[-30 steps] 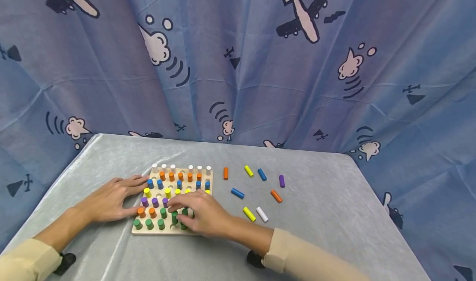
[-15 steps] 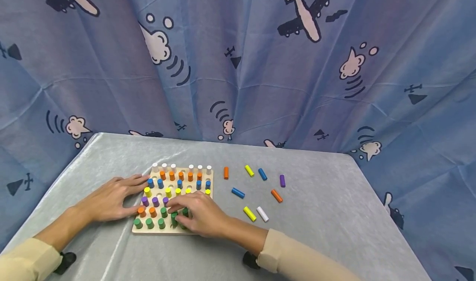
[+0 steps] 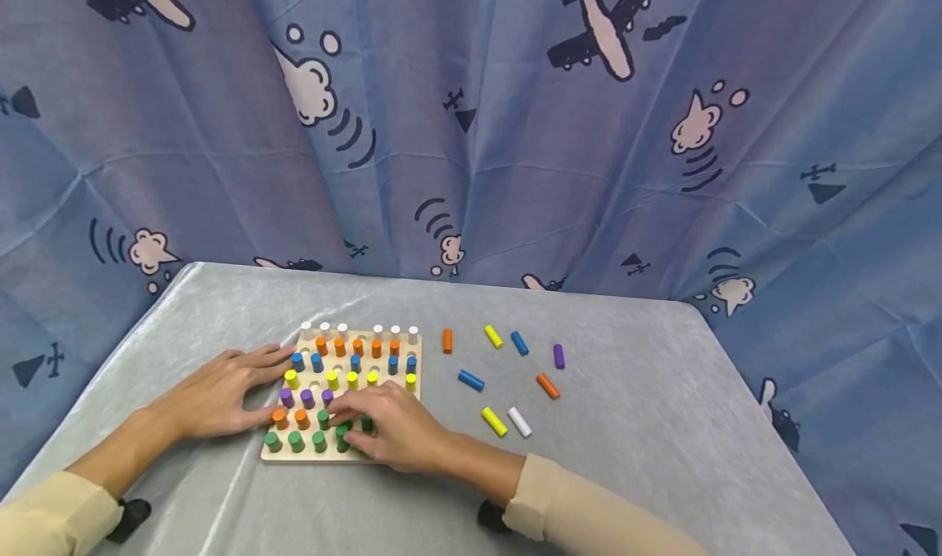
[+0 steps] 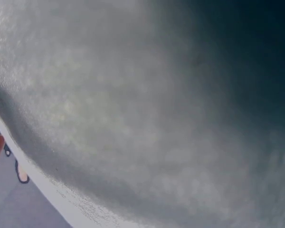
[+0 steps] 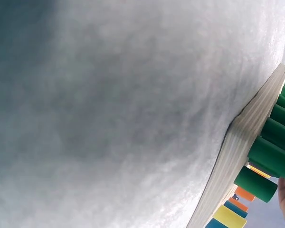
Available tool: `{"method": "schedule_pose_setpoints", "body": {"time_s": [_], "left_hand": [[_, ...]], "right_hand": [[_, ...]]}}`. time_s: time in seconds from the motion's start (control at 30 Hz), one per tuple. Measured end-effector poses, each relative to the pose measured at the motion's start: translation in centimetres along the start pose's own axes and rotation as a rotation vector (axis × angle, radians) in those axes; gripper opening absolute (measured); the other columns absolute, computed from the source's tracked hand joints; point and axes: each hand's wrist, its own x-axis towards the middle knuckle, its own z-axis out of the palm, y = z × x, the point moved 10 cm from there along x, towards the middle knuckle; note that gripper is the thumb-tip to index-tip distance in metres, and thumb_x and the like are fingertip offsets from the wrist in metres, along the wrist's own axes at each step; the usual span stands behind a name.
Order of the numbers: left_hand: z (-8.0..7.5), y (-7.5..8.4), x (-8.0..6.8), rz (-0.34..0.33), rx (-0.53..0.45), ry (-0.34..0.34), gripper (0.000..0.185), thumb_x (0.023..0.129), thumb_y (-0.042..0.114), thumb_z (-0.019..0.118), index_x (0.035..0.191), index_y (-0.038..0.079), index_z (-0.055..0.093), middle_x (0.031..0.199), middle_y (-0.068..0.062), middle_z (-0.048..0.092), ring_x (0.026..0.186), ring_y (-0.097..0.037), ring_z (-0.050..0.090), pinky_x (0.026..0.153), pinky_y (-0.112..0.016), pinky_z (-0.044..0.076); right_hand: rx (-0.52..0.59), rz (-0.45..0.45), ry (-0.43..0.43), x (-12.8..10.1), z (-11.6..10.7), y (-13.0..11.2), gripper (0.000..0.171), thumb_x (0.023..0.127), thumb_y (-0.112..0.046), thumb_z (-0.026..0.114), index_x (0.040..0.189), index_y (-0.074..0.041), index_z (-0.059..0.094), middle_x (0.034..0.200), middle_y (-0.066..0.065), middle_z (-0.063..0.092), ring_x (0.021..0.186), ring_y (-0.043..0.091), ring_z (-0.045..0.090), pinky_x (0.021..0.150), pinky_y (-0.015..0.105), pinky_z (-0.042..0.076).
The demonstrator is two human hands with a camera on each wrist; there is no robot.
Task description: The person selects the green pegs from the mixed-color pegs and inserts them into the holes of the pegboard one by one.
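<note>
A wooden pegboard (image 3: 353,457) stands on the table, with rows of white, orange, blue, yellow, purple and green pegs upright in it. My right hand (image 3: 401,429) pinches a green peg (image 3: 342,438) between thumb and fingers at the front row, level with the green pegs to its left. This hand covers the board's front right part. In the right wrist view, a fingertip (image 5: 284,190) shows beside the green pegs (image 5: 270,156). My left hand (image 3: 221,392) lies at the board's left edge, fingers extended, thumb beside an orange peg (image 3: 280,418).
Loose pegs lie right of the board: an orange peg (image 3: 447,341), a yellow peg (image 3: 493,336), a blue peg (image 3: 471,380), a purple peg (image 3: 559,356), a white peg (image 3: 518,422) and several others. A patterned curtain (image 3: 471,131) hangs behind the grey-covered table (image 3: 633,425).
My right hand has shifted slightly left and down with the green peg, which now stands lower, in line with the front row. The left hand has stayed in place.
</note>
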Motion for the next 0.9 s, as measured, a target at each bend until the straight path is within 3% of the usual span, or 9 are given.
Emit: {"method": "schedule_pose_setpoints", "body": {"time_s": [0.27,0.43,0.63,0.8,0.9], "left_hand": [[0.1,0.0,0.1,-0.001,-0.001,-0.011,0.065,0.089,0.048,0.068,0.134,0.001,0.062,0.147,-0.012,0.052,0.132,-0.038,0.049,0.095,-0.056,0.045],[-0.1,-0.2,0.0,-0.017,-0.005,-0.031,0.066,0.087,0.048,0.069,0.133,0.001,0.062,0.147,-0.013,0.052,0.132,-0.039,0.049,0.095,-0.058,0.044],[-0.6,-0.6,-0.1,-0.057,-0.073,-0.065,0.07,0.085,0.049,0.072,0.133,-0.001,0.061,0.147,-0.018,0.05,0.13,-0.044,0.049,0.098,-0.063,0.043],[-0.8,-1.1,0.3,-0.091,-0.138,-0.143,0.074,0.085,0.054,0.072,0.135,0.001,0.06,0.146,-0.023,0.049,0.121,-0.048,0.056,0.098,-0.063,0.044],[-1.3,-1.8,0.7,-0.13,-0.16,-0.199,0.067,0.087,0.047,0.071,0.135,0.001,0.06,0.141,-0.026,0.053,0.121,-0.05,0.054,0.097,-0.065,0.043]], "right_hand": [[-0.021,0.039,0.007,-0.9,-2.6,0.9,0.037,0.09,-0.016,0.075,0.126,-0.012,0.066,0.116,-0.005,0.072,0.109,0.0,0.063,0.099,0.024,0.044],[0.012,0.185,0.041,-2.3,-6.1,4.0,0.043,0.089,-0.015,0.075,0.129,-0.01,0.063,0.12,0.002,0.071,0.112,0.013,0.064,0.099,0.033,0.048],[-0.004,0.316,0.133,-5.2,-10.4,8.3,0.044,0.086,-0.014,0.078,0.128,-0.01,0.064,0.12,0.003,0.07,0.111,0.018,0.065,0.095,0.04,0.052],[-0.127,0.397,0.153,-8.2,-13.3,11.3,0.044,0.088,-0.019,0.077,0.13,-0.01,0.063,0.126,0.004,0.067,0.111,0.022,0.064,0.093,0.046,0.052],[-0.245,0.434,0.13,-9.9,-14.9,12.9,0.046,0.09,-0.023,0.075,0.132,-0.01,0.061,0.13,0.006,0.064,0.11,0.025,0.065,0.09,0.046,0.053]]}}
